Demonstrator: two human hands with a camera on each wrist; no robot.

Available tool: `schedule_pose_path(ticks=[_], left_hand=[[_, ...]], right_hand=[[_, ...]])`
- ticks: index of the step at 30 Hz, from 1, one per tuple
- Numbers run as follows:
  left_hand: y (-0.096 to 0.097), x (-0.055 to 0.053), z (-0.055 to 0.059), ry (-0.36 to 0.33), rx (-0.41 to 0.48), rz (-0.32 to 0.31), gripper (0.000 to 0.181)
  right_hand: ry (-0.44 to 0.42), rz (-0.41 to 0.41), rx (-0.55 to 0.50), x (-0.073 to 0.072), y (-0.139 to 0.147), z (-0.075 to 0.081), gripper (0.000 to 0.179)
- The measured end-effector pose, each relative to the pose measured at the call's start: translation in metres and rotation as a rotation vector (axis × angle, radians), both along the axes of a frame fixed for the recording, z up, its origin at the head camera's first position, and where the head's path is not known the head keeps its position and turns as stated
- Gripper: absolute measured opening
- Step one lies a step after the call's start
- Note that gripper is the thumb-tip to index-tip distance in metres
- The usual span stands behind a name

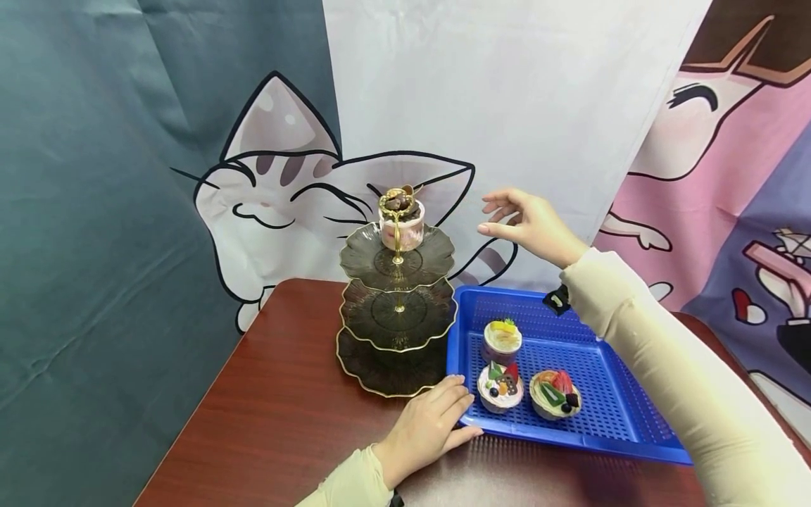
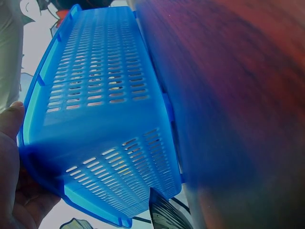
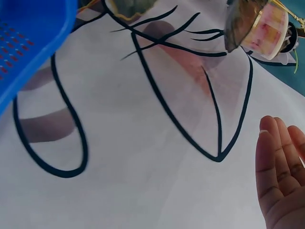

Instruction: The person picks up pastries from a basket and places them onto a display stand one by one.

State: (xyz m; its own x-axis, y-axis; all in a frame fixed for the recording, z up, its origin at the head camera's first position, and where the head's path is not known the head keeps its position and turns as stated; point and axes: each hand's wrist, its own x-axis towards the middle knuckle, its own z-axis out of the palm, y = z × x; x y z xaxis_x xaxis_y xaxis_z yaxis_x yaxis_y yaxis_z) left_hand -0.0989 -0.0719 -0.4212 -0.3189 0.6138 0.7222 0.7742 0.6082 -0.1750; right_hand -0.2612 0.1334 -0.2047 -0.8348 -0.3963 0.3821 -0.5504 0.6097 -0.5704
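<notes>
My left hand [image 1: 431,421] rests on the near left corner of a blue plastic basket [image 1: 557,438], its thumb along the front rim. My right hand [image 1: 529,224] is raised in the air to the right of a three-tier dessert stand [image 1: 398,317], with nothing in it and its fingers slightly bent. A pink cupcake with a chocolate topping [image 1: 408,229] sits on the stand's top tier, behind the gold handle [image 1: 397,211]. Inside the basket are a cupcake with yellow fruit [image 1: 503,338], one with a pink top [image 1: 500,389] and a fruit tart [image 1: 555,396].
The stand's dark, gold-edged plates reach close to the basket's left side. Both stand on a reddish-brown wooden table [image 1: 253,401]. Behind the table hangs a cloth backdrop [image 1: 519,91] with cartoon drawings.
</notes>
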Motion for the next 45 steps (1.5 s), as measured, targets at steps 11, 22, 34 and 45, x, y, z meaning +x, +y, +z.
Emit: schedule_pose_path(ticks=[11,22,34,45], left_hand=[[0.003,-0.001,-0.001,-0.011,-0.003,-0.001,0.039],[0.006,0.0,-0.004,-0.027,-0.01,-0.01,0.039],[0.006,-0.001,-0.004,-0.029,-0.009,-0.007,0.04],[0.001,-0.004,-0.002,-0.029,-0.008,-0.014,0.04]], right_hand=[[0.004,-0.007,0.047,0.017,0.03,-0.037,0.047],[-0.08,-0.026,0.04,0.027,0.057,-0.083,0.04],[-0.149,-0.038,0.084,0.021,0.083,-0.127,0.045],[-0.16,-0.027,0.117,0.015,0.094,-0.149,0.045]])
